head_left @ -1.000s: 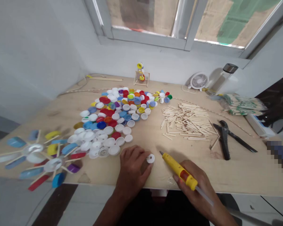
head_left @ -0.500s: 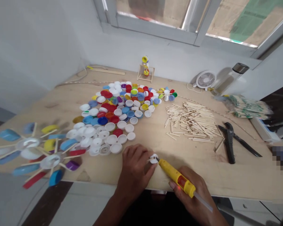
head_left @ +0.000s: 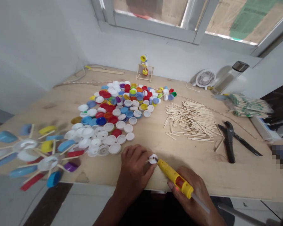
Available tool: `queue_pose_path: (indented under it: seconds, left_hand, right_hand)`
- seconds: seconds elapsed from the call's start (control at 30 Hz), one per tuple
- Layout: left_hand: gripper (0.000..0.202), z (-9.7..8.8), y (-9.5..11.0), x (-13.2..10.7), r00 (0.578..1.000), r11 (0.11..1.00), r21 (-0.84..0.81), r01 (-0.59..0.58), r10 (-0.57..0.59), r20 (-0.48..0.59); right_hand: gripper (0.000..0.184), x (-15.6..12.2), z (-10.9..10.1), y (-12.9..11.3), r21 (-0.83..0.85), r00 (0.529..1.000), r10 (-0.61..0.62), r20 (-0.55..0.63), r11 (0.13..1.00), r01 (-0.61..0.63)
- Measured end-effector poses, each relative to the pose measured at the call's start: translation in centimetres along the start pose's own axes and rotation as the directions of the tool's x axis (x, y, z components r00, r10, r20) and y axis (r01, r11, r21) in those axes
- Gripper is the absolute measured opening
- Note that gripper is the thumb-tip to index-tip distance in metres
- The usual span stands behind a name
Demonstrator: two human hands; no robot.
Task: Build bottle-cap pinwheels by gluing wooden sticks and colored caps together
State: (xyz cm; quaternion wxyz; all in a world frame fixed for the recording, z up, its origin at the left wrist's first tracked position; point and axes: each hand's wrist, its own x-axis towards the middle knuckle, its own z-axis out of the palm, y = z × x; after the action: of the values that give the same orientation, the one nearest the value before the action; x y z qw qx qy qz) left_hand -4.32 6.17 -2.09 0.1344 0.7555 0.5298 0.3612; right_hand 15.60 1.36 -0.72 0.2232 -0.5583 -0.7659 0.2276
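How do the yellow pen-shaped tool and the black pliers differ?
The yellow glue pen is gripped in the right hand; the black pliers lie untouched on the table. The pen is bright and straight; the pliers are dark with spread handles. The pen's tip reaches a white bottle cap; the pliers sit beside wooden sticks. Both are hand tools.

L hand (head_left: 134, 169), R hand (head_left: 191, 191) bare; blk clothing (head_left: 141, 210) below.

A plywood tabletop (head_left: 240, 175); heaped bottle caps (head_left: 113, 106) (mostly white, some red and blue); loose wooden sticks (head_left: 191, 121); black pliers (head_left: 229, 144)
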Motion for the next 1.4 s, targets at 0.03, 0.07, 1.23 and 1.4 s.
queue_pose_path:
  seconds: [0.03,0.07,1.23,1.4]
  left_hand:
    - [0.010,0.0,0.0,0.0,1.000,1.000,0.002,-0.001,0.001,0.001]
    - [0.010,0.0,-0.1,-0.1,1.000,1.000,0.005,0.000,0.000,0.005]
    - [0.018,3.6,1.7,11.6,0.715,0.814,0.168,-0.556,0.365,0.597]
    - [0.020,3.8,2.0,11.9,0.707,0.800,0.207,-0.563,0.335,0.623]
  right_hand:
    - [0.027,0.0,0.0,0.0,-0.003,1.000,-0.001,0.000,1.000,0.001]
    - [0.027,0.0,0.0,0.0,-0.006,1.000,-0.003,-0.002,1.000,0.003]
    - [0.028,-0.3,0.5,1.3,0.110,0.999,0.021,-0.045,0.994,-0.016]
    - [0.028,-0.3,0.2,1.3,0.118,0.999,-0.010,-0.049,0.993,0.016]
